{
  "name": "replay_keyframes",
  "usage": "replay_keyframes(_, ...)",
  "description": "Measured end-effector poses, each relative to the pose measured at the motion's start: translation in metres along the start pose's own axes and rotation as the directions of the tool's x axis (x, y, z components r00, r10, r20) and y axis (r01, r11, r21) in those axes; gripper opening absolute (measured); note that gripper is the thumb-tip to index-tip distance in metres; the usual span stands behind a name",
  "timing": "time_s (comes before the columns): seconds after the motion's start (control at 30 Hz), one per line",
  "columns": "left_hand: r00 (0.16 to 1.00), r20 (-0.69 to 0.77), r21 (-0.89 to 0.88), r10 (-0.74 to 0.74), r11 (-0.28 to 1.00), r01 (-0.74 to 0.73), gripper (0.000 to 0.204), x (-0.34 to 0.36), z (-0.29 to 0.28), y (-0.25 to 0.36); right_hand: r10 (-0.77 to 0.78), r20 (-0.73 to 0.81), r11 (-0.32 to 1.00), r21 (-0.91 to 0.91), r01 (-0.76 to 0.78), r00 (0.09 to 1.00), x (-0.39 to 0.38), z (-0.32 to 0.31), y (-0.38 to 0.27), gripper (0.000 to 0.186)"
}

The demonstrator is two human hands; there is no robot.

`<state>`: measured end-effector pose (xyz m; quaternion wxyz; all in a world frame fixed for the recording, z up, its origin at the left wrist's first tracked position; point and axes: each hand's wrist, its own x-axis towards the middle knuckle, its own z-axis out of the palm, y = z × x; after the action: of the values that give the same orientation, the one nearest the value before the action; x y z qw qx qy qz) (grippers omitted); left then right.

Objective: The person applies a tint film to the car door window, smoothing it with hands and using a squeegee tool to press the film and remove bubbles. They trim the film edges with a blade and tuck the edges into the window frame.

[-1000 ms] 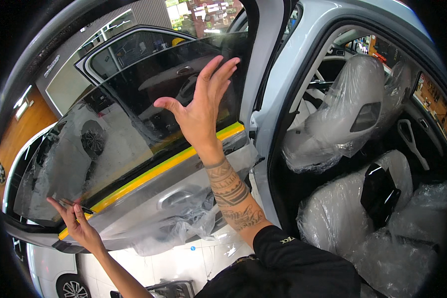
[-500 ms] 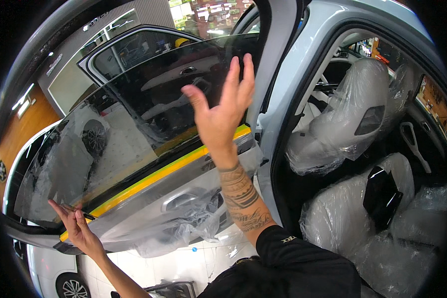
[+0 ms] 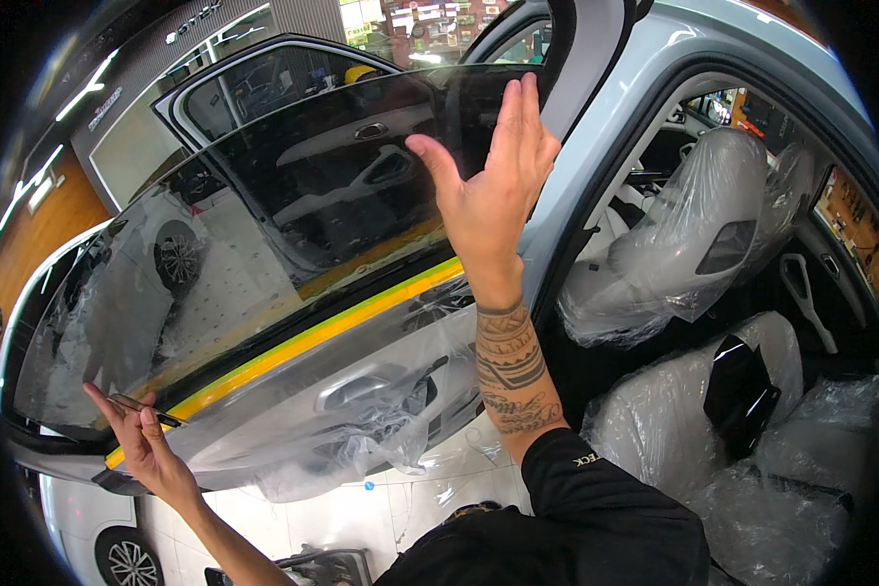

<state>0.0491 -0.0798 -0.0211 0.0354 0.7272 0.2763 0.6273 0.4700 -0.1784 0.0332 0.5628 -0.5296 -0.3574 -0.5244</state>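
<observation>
While by the window [image 3: 230, 234], left hand [image 3: 156, 461] with 1 slim tool [image 3: 169, 420] between pinched fingers [image 3: 150, 426]; right hand [image 3: 498, 200] flat, thumb [image 3: 438, 164] apart.

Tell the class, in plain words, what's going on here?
A person in a black shirt is at an open car door. The left hand holds a thin tool by the window's lower corner. The right hand is spread in front of the window; whether it touches is unclear. A yellow strip runs along the window's base, and the seats inside are wrapped in plastic.
</observation>
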Motion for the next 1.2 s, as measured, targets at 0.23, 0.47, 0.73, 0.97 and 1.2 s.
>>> replay_keyframes(0.23,0.999,0.012,0.009,-0.035,0.999,0.035,0.041,-0.002,-0.001,-0.002,0.008,0.086,0.999,-0.053,-0.004,0.996,0.0,-0.001,-0.004,0.101)
replay_keyframes(0.47,0.998,-0.001,0.091,0.059,0.994,-0.059,0.05,0.002,0.0,-0.002,0.014,0.082,0.997,-0.072,-0.009,0.997,0.002,0.002,-0.006,0.103)
replay_keyframes(0.73,0.997,-0.03,-0.025,-0.071,0.997,0.07,0.028,0.001,-0.001,0.004,-0.048,-0.002,0.992,0.118,0.048,0.999,-0.011,0.013,-0.003,0.095)
replay_keyframes(0.97,1.0,0.007,0.015,0.001,1.0,-0.001,0.038,-0.001,-0.001,-0.001,-0.043,-0.029,0.979,0.201,0.048,0.999,-0.022,0.031,0.002,0.091)
replay_keyframes(1.2,1.0,-0.002,0.049,-0.018,0.999,0.018,0.029,-0.001,0.0,-0.004,-0.08,-0.031,0.974,0.209,0.085,0.996,-0.016,0.034,0.007,0.097)
